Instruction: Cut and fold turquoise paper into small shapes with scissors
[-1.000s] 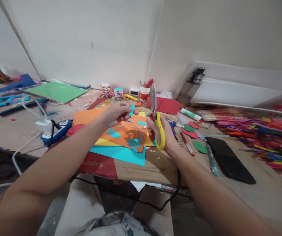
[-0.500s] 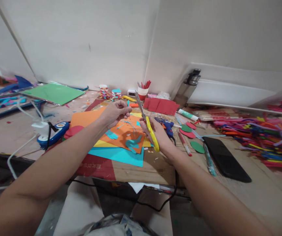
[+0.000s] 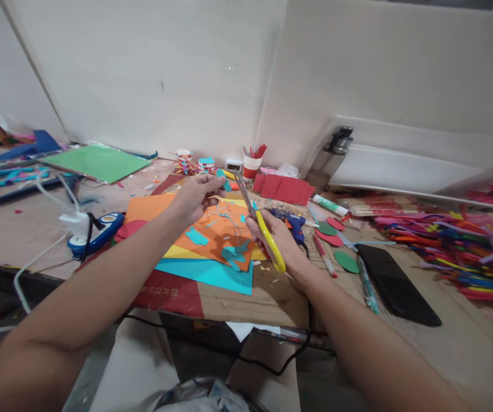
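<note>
Between the thumb and fingers of my left hand (image 3: pixel 201 196) is a small turquoise paper piece (image 3: pixel 224 179). My right hand (image 3: pixel 278 237) grips yellow-handled scissors (image 3: pixel 271 240), whose blades point up and away, with their tips close beside that paper. Below both hands, turquoise paper strips (image 3: pixel 236 253) and thin offcuts lie on an orange sheet (image 3: pixel 210 237). A turquoise sheet (image 3: pixel 212 276) pokes out from under it at the front.
To the right lie a black phone (image 3: pixel 394 283), paper circles (image 3: pixel 346 261), a blue glue gun (image 3: pixel 295 225) and a heap of pipe cleaners (image 3: pixel 452 246). A blue power strip (image 3: pixel 95 237) and a green sheet (image 3: pixel 98 163) are at left. A red-and-white cup (image 3: pixel 252 166) stands behind.
The turquoise piece in my left hand has turned to show its broader face. The scissors stay in my right hand, nearly in place. The whole view has shifted slightly.
</note>
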